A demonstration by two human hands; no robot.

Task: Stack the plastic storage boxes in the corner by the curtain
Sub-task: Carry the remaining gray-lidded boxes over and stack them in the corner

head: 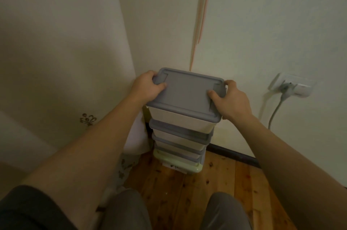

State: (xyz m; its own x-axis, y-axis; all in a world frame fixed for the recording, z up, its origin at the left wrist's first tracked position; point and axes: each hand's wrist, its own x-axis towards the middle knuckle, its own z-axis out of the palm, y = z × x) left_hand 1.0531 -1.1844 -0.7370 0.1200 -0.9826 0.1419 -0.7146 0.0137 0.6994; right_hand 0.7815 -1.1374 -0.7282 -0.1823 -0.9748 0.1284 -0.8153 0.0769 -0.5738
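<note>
Both hands on the top grey-lidded box (185,102): left hand (148,87) and right hand (231,101) curl their fingers around opposite lid ends, probably squaring it on the stack (180,147) in the corner beside the curtain (62,51).

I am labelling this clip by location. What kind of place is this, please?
Probably a room in a home: a wooden plank floor, a light curtain on the left, and a wall socket with a plug in it, beside stacked storage boxes.
</note>
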